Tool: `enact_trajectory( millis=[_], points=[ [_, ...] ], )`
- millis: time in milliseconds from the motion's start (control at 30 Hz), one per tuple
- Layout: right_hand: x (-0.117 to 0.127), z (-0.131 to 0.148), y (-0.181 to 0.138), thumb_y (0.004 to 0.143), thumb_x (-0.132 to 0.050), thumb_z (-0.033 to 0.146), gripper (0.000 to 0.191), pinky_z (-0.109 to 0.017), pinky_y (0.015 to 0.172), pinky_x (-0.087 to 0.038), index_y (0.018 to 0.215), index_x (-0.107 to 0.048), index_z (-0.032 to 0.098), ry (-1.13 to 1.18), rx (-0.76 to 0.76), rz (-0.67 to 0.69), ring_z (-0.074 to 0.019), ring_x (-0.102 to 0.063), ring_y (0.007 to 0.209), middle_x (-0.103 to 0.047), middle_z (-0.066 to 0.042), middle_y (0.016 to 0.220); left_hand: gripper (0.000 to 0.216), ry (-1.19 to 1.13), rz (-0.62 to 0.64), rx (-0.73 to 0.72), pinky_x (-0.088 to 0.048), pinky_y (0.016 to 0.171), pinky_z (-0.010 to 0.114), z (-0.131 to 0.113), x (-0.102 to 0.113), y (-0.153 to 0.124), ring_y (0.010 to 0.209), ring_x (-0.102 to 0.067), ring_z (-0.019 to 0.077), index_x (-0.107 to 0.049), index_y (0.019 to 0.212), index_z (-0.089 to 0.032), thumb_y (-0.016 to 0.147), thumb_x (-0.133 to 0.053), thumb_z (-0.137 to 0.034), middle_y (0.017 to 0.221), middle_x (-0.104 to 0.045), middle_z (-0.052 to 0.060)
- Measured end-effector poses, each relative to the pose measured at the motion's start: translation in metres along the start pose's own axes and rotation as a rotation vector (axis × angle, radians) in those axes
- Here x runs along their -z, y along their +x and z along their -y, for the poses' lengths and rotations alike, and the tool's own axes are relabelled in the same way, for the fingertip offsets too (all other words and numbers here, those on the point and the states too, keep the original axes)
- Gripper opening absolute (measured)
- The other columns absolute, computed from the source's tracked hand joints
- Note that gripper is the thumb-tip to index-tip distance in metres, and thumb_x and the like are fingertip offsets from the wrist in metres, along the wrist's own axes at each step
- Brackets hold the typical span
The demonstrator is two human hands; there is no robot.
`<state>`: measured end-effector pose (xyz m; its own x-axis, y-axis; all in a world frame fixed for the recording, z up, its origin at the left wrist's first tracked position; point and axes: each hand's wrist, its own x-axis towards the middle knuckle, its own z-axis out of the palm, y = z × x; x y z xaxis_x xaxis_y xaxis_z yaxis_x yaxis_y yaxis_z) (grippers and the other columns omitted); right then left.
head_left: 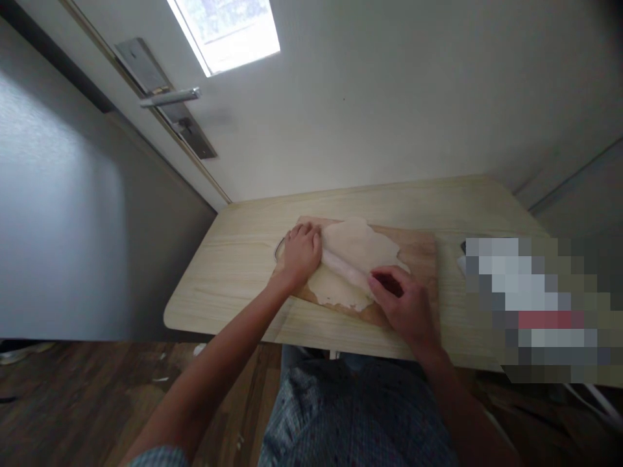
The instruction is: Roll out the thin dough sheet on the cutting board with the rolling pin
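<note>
A broad, thin sheet of pale dough [360, 240] with ragged edges lies on a wooden board [424, 250]. Slantwise across the dough runs a whitish rolling pin [346, 270]; whether dough or only flour covers it, I cannot tell. My left hand [302, 248] is laid over the pin's far left end, fingers curled down on it. At the near right end, my right hand [406, 301] is closed with thumb and fingertips against the pin, leaving a hollow inside the palm. Both ends of the pin are hidden by the hands.
The board rests on a light wood table [233, 259] with rounded corners. A metal loop [278, 250] shows at the board's left edge. Behind stands a white door with a lever handle [170, 97]. A blurred-out patch [535, 305] covers the table's right side.
</note>
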<state>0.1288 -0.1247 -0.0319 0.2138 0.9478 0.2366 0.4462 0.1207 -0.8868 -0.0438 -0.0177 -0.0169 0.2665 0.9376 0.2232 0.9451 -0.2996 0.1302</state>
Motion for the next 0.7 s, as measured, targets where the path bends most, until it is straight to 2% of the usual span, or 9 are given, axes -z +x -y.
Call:
enact_trajectory(
  millis=[233,433,567,700],
  points=[
    [0.003,0.002,0.003,0.076,-0.053,0.036,0.022,-0.03,0.065,-0.047,0.086,-0.061,0.018,-0.115,-0.037,-0.013,-0.0175,-0.06,0.071,-0.066,-0.005,0.08,0.037,-0.022,0.062,0.096,-0.021,0.105,0.049,-0.025,-0.002,0.034,0.117,-0.046,0.0216,-0.057,0.111,-0.022,0.088,-0.029,-0.025,0.124,-0.056,0.004],
    [0.006,-0.001,0.001,0.078,-0.053,0.039,0.024,-0.033,0.067,-0.049,0.091,-0.061,0.021,-0.215,-0.061,-0.043,-0.0205,-0.062,0.078,-0.067,-0.006,0.087,0.036,-0.063,0.172,0.128,-0.017,0.106,0.046,-0.035,-0.007,0.063,0.104,-0.056,0.0195,-0.061,0.106,-0.02,0.082,-0.036,-0.029,0.103,-0.067,0.005],
    [0.006,-0.004,-0.001,0.077,-0.053,0.041,0.029,-0.036,0.07,-0.049,0.098,-0.062,0.023,-0.228,-0.085,-0.078,-0.0224,-0.062,0.085,-0.067,-0.007,0.096,0.033,-0.051,0.195,0.113,-0.02,0.105,0.043,-0.038,-0.013,0.078,0.098,-0.058,0.0192,-0.064,0.1,-0.021,0.08,-0.039,-0.03,0.097,-0.068,0.005],
    [0.006,-0.006,-0.002,0.077,-0.054,0.042,0.032,-0.036,0.07,-0.05,0.1,-0.063,0.022,-0.256,-0.082,-0.081,-0.023,-0.062,0.085,-0.067,-0.008,0.097,0.032,-0.051,0.224,0.087,-0.031,0.098,0.04,-0.042,-0.018,0.089,0.095,-0.059,0.0213,-0.065,0.095,-0.016,0.079,-0.039,-0.027,0.096,-0.067,0.009]
  ],
)
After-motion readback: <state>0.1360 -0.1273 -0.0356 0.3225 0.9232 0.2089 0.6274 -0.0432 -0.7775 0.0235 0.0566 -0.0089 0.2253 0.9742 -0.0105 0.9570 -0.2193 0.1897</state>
